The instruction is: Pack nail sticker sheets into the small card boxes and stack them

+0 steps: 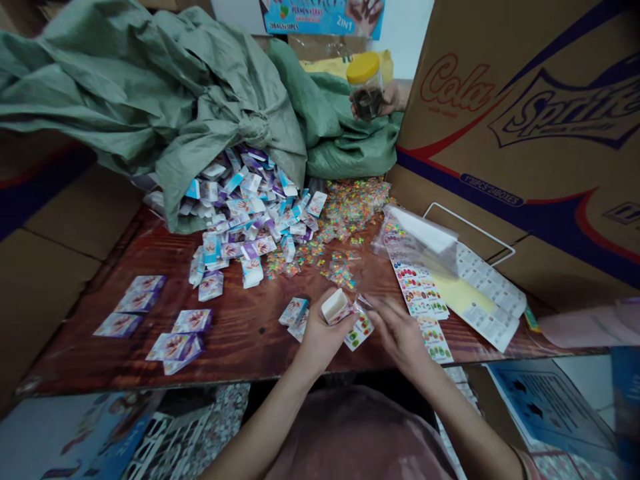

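Observation:
Near the table's front edge, my left hand (320,337) is closed around a small open box (335,305), its opening facing up. A sticker sheet piece (359,330) with green and red pictures lies between my hands, touching the left fingers. My right hand (400,330) pinches the edge of a small clear packet (363,303) just right of the box; its contents are hard to make out. Two small boxes (294,312) rest beside my left hand. Further right are the sticker sheets (417,290).
Small boxes (250,213) spill from a green sack (235,87); candy packets (350,207) are heaped beside them. Closed boxes (193,321) lie at left. Another person's hand (393,99) holds a yellow-lidded jar (367,87). A large carton (525,120) borders the right.

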Demonstrator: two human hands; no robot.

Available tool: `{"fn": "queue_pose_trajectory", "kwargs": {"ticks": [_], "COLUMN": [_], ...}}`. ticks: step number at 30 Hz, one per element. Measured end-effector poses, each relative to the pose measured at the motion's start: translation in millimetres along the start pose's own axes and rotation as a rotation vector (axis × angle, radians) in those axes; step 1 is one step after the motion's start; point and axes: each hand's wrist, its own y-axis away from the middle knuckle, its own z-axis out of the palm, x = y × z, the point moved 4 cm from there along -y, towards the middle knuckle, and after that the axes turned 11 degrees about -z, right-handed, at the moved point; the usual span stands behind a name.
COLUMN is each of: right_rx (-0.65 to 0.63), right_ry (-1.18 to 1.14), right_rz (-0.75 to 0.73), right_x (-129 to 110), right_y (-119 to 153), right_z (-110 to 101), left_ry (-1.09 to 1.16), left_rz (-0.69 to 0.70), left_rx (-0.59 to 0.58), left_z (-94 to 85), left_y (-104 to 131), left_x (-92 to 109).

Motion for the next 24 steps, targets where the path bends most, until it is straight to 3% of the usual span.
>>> {"fn": "queue_pose_trajectory", "kwargs": {"ticks": [2, 5, 11, 16, 20, 24], "right_rx": [-0.053, -0.005, 0.084, 0.047, -0.015, -0.138], "right_ry": [-0.005, 0.004, -0.100, 0.164, 0.265, 0.129], "right_rz": [-0.016, -0.064, 0.064, -0.305, -0.341, -0.373], "right_x": [-5.6, -9.9, 3.4, -10.8, -19.9, -24.1], "right_y": [1.2, 1.3, -0.9, -3.4, -7.0, -34.3], "right_z": [5.3, 10.1, 13.5, 15.5, 21.0, 10.7], "left_ry": [-0.003, 0.009, 0.074, 0.307, 0.451, 0.421], "left_rz": [0.010, -0.037, -0.148, -0.271, -0.295, -0.253], "left_rx": [0.004, 0.056, 0.095, 0.137, 0.106, 0.069], "left_z": [0.0, -1.9, -6.1, -10.8, -19.3, -27.0], "left_y": [0.2, -2.3, -10.4, -8.5, -5.9, -1.1], "left_x": [2.4, 0.6, -14.1, -15.7, -4.5, 2.8]}}
